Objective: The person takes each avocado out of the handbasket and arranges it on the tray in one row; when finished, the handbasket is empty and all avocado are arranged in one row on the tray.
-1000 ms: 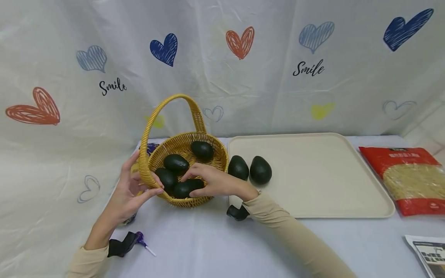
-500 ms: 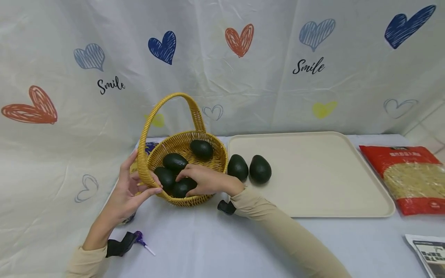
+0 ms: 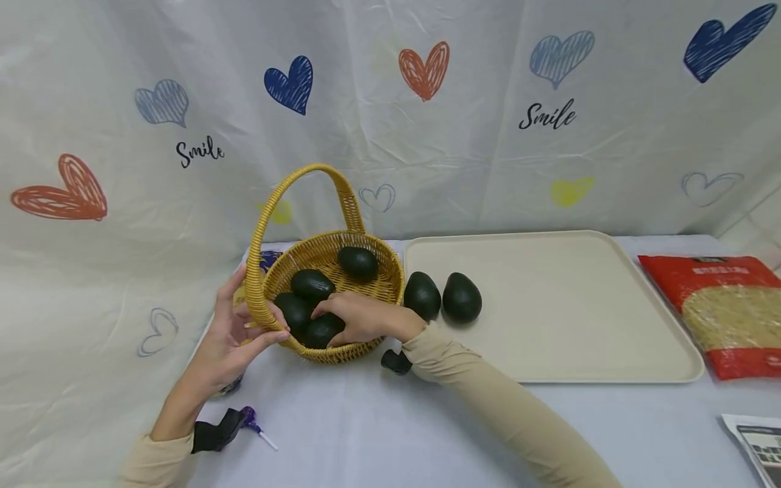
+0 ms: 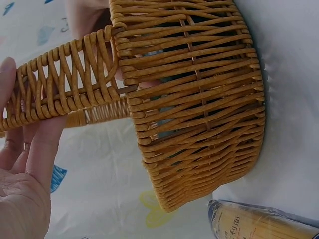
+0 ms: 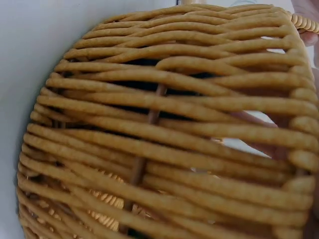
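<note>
In the head view, a yellow wicker basket (image 3: 378, 271) with a tall arched handle stands at the table's left and has several dark green avocados inside. My left hand (image 3: 228, 346) holds the near foot of the handle, fingers behind it and thumb in front; the left wrist view also has this hand (image 4: 30, 169) at the woven handle. Reaching over the basket's near right rim, my right hand (image 3: 360, 315) grips the frontmost avocado (image 3: 322, 331) between fingers and thumb. Basket weave (image 5: 164, 104) fills most of the right wrist view and hides that hand's fingertips.
A cream tray (image 3: 567, 305) lies to the right of the basket, with two avocados (image 3: 462, 298) at its left edge. Farther right are a red bag of pasta (image 3: 720, 305) and a printed sheet (image 3: 756, 440). A purple lollipop (image 3: 251, 418) lies near my left wrist.
My right hand has moved slightly left and settled over the frontmost avocado. My left hand keeps its hold on the handle. The view has shifted a little.
</note>
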A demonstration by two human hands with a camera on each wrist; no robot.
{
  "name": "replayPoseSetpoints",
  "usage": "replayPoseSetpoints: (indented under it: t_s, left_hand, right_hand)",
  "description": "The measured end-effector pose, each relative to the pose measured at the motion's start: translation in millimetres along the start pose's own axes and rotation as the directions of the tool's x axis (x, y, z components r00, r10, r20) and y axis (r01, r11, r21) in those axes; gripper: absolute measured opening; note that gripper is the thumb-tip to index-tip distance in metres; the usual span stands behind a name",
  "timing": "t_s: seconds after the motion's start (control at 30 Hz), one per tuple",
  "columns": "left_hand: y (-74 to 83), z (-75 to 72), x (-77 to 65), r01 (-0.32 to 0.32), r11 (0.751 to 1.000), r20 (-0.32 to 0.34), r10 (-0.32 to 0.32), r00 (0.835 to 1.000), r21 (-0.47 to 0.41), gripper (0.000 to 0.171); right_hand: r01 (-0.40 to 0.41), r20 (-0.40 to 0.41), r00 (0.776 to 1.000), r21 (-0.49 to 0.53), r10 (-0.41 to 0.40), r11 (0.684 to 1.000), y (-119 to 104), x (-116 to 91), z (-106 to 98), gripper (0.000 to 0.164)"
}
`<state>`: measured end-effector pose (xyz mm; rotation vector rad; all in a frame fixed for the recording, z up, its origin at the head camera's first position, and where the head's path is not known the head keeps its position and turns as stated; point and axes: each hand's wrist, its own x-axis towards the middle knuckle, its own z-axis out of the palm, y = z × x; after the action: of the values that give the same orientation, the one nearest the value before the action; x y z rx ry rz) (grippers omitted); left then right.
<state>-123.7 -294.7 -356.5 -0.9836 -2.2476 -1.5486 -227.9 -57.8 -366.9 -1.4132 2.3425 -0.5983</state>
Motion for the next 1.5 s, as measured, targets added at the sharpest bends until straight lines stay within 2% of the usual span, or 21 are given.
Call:
replayPoseSetpoints:
  t_s: [0.17, 0.43, 0.63, 0.87, 1.03, 1.13, 1.27, 1.37, 1.5]
  left_hand:
    - [0.7, 1.3, -0.1, 0.011, 1.0, -0.004, -0.011, 1.0, 0.001, 0.12]
    - [1.5, 0.7, 0.1, 0.016, 1.0, -0.004, -0.016, 1.0, 0.015, 0.123]
    - [3.4, 0.8, 1.4, 0.033, 0.998, -0.014, -0.033, 0.999, 0.046, 0.126]
    - [1.4, 2.0, 0.6, 0.018, 1.0, -0.013, -0.018, 1.0, 0.001, 0.123]
    - [-0.1, 2.9, -1.6, 0.002, 1.0, -0.013, -0.002, 1.0, -0.006, 0.116]
    - [0.0, 3.6, -2.9, 0.009, 1.0, -0.026, -0.009, 1.0, 0.017, 0.117]
    - [-0.6, 4.5, -4.0, 0.031, 0.998, -0.038, -0.029, 0.999, 0.05, 0.122]
    - [-1.0, 4.3, -3.7, 0.016, 0.999, -0.023, -0.015, 1.0, 0.038, 0.116]
    - [0.1, 2.9, -2.7, -0.035, 0.999, -0.002, 0.035, 0.999, -0.025, 0.115]
  right_hand:
    - [-0.069, -0.017, 0.997, -0.001, 0.069, 0.998, 6.3, -5.3, -6.0, 0.057]
    - [-0.197, -0.06, 0.98, -0.083, 0.192, 0.977, 10.9, -11.8, -15.1, 0.059]
    - [-0.187, -0.078, 0.981, -0.094, 0.18, 0.978, 8.8, -9.9, -12.3, 0.059]
    - [-0.174, -0.077, 0.983, -0.123, 0.166, 0.977, 5.1, -6.4, -4.7, 0.058]
    - [-0.185, -0.153, 0.974, -0.119, 0.166, 0.975, 5.5, -7.5, -4.8, 0.055]
    - [-0.183, -0.224, 0.961, -0.084, 0.16, 0.98, 4.5, -11.9, -10.8, 0.054]
    - [-0.134, -0.311, 0.941, 0.013, 0.131, 0.991, 0.4, -26.5, -29.2, 0.054]
    - [-0.077, -0.364, 0.925, 0.092, 0.105, 0.993, -1.6, -43.1, -47.7, 0.054]
    - [-0.003, -0.415, 0.906, 0.199, 0.087, 0.98, -1.0, -68.7, -72.1, 0.055]
